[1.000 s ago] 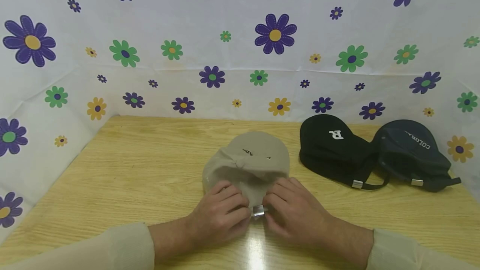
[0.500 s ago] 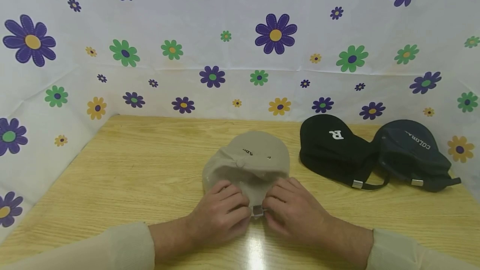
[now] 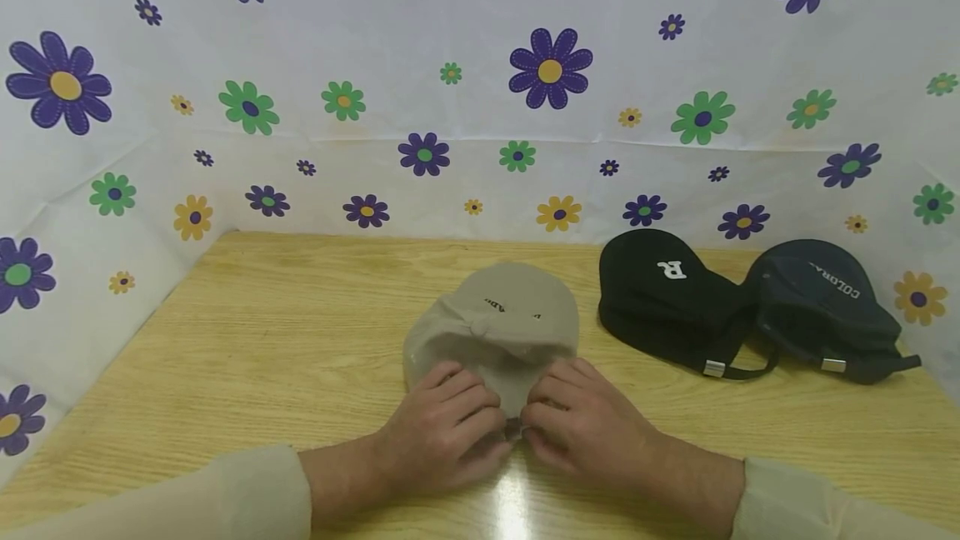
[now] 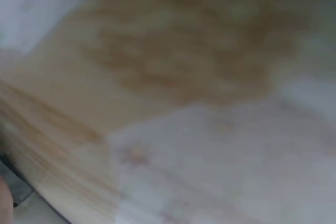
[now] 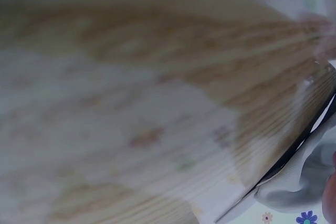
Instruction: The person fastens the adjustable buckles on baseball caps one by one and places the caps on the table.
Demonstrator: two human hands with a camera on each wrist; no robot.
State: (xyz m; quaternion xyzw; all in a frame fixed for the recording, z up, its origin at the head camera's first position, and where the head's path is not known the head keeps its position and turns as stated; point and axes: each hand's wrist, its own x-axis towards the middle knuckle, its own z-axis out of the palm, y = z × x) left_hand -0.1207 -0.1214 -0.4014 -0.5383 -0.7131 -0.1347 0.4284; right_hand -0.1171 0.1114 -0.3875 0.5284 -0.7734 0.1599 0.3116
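A beige baseball cap (image 3: 517,298) with small dark lettering lies on the table in the head view, its strap side toward me. My left hand (image 3: 450,427) pinches the back strap on the left of a small metal buckle (image 3: 513,429). From the other side my right hand (image 3: 592,423) pinches the strap close to that buckle. Both hands have curled fingers, and they hide most of the strap and part of the buckle. Only slivers of fingers and pale fabric show at the edges of the two wrist views; the rest there is blurred.
To the right on the wooden table (image 3: 285,323) lie a black cap (image 3: 652,298) with a white R and a navy cap (image 3: 817,290) with pale lettering, touching each other. Behind the table hangs a white flowered cloth (image 3: 397,48).
The fingers have drawn slightly closer together around the buckle, which now shows less and looks darker. The beige cap and the other two caps stay in place.
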